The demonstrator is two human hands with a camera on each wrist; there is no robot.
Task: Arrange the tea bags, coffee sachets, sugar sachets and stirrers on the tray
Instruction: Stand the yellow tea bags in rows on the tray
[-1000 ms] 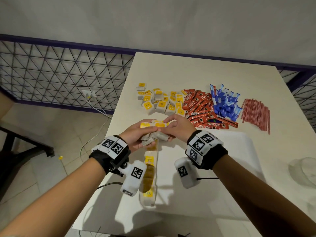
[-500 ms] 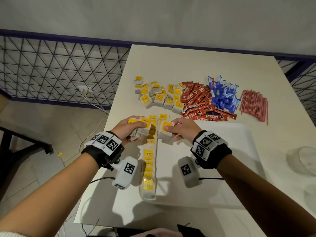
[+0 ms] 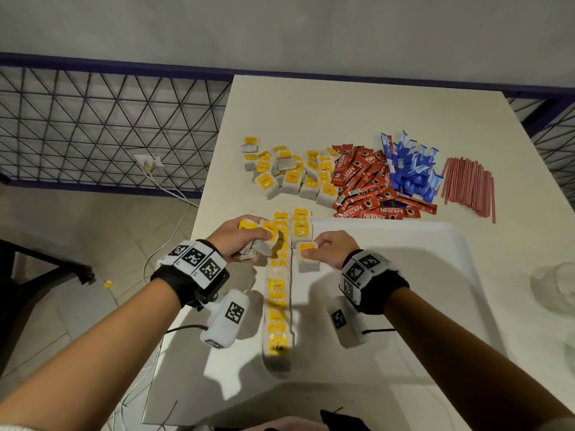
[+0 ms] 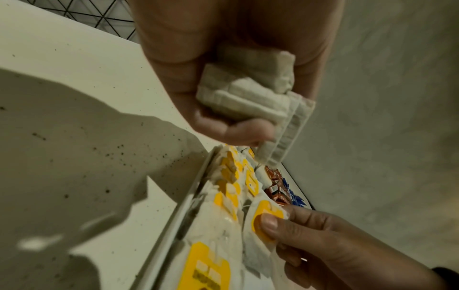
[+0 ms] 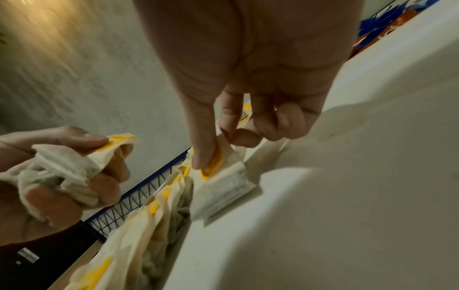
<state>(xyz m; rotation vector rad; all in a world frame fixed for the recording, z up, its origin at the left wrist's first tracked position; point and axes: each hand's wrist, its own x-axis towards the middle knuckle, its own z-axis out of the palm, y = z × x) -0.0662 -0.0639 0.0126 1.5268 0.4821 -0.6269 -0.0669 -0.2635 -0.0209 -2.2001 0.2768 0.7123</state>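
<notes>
My left hand (image 3: pixel 249 241) grips a bunch of yellow-tagged tea bags (image 4: pixel 250 98) above the tray's left edge. My right hand (image 3: pixel 323 248) pinches a single tea bag (image 3: pixel 306 256) by its yellow tag, low over the white tray (image 3: pixel 404 275), next to a row of tea bags (image 3: pixel 277 309) that runs along the tray's left side. Two more tea bags (image 3: pixel 300 225) lie at the tray's far left corner. Beyond the tray sit a loose pile of tea bags (image 3: pixel 289 172), red coffee sachets (image 3: pixel 361 181), blue sugar sachets (image 3: pixel 410 166) and red stirrers (image 3: pixel 469 185).
The white table (image 3: pixel 357 113) ends at its left edge beside a wire-mesh fence (image 3: pixel 109 126). A cable and a plug (image 3: pixel 152 163) hang there. A clear glass object (image 3: pixel 560 284) stands at the right edge of the table.
My hands have drawn apart. The right hand has taken one tea bag from the left hand's bunch and lowered it to the tray beside the row.
</notes>
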